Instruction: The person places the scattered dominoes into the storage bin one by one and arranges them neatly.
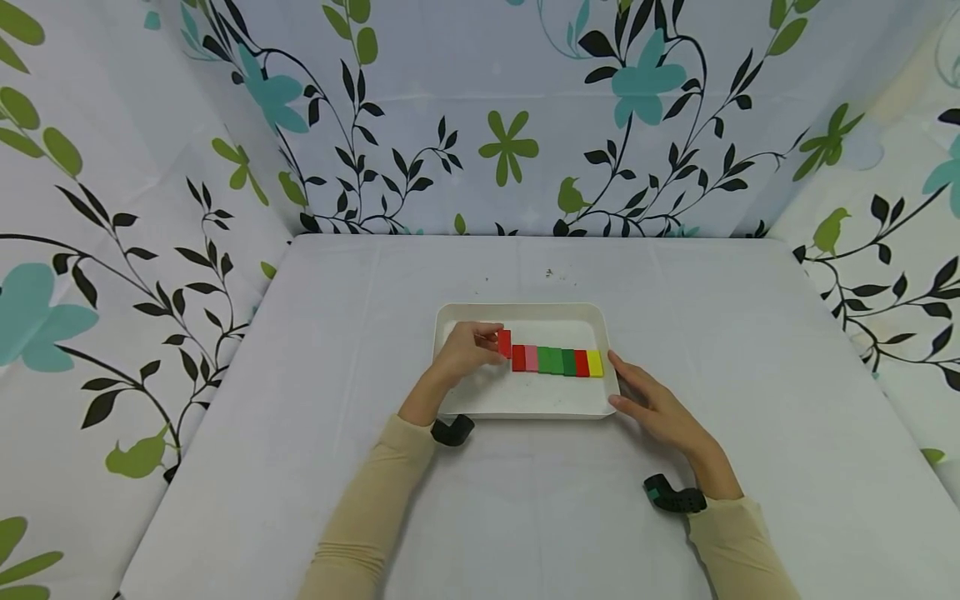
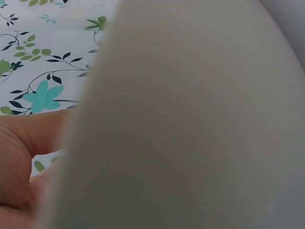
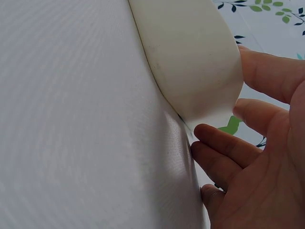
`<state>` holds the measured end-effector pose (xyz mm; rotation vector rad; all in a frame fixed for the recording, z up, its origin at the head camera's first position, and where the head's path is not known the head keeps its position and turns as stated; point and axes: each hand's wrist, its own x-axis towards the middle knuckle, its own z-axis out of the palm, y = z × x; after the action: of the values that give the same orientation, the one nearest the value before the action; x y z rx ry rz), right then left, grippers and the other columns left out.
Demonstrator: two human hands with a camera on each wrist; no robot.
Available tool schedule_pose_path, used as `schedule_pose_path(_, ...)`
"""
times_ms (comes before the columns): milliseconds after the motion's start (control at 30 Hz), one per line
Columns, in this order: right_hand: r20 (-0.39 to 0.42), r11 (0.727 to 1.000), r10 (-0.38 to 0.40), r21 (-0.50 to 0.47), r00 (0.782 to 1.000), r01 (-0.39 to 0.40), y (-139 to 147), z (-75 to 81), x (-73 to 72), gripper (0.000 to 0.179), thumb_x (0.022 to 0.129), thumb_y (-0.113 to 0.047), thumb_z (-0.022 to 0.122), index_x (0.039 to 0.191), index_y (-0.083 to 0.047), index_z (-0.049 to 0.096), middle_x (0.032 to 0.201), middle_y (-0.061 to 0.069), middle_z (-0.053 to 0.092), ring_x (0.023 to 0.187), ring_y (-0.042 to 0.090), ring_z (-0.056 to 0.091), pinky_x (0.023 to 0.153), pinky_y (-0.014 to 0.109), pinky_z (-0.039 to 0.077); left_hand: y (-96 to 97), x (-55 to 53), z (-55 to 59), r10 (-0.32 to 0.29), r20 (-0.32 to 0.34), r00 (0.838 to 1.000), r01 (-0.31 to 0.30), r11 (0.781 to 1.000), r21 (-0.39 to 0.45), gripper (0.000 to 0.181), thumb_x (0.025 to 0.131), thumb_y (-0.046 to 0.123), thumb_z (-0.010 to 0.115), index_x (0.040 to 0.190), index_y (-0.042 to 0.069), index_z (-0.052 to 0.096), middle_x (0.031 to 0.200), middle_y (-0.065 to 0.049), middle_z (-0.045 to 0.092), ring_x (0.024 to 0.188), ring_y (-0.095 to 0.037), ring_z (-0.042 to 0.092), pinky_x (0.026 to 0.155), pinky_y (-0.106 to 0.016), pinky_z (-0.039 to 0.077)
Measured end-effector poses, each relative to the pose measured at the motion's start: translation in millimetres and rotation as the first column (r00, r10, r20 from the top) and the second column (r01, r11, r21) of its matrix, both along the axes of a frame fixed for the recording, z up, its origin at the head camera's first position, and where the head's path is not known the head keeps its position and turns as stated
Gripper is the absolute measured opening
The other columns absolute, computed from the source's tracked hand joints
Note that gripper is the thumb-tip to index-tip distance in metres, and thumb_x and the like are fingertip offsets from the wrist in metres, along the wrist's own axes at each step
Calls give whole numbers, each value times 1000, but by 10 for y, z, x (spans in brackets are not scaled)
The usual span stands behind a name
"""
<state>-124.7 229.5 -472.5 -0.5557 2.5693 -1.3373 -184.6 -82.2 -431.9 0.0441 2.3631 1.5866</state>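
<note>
In the head view a white rectangular tray (image 1: 555,402) lies on the table. A row of small flat domino-like blocks (image 1: 551,361) runs across it: red, pink, several greens, red and yellow. My left hand (image 1: 465,352), over the tray's left side, pinches a red block (image 1: 505,344) that stands at the row's left end. My right hand (image 1: 660,408) is at the tray's right side, thumb and fingers spread against its edge. The right wrist view shows these loosely bent fingers (image 3: 259,114) touching the tray's outer wall (image 3: 195,52). A blurred pale surface hides the left hand's grip in the left wrist view.
The white-covered table (image 1: 315,350) surrounds the tray. Patterned curtains with leaves and flowers (image 1: 465,100) stand along the back and both sides. Small dark specks (image 1: 550,273) dot the cloth behind the tray. Each wrist bears a black band (image 1: 452,430).
</note>
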Motion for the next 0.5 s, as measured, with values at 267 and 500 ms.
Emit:
schedule_pose_path(267,-7,1000,2,6,1000,-2,-3,12,1,66,87,-27,56,142,-25,21,146,6,22,133,30,18,101,58,19,30,-3,-162,32,7,999,-32,999,-16,53,68,-1,71,118,5,57,93,-9,57,86,-18,53,64,-22,45)
schedule_pose_path(500,-8,1000,20,-13,1000,-20,-1,9,3,66,87,-25,56,142,-23,21,146,9,22,133,32,17,100,59,18,66,11,-218,54,2,999,-54,998,-41,58,65,-1,73,120,4,56,92,-9,58,84,-17,53,64,-21,43)
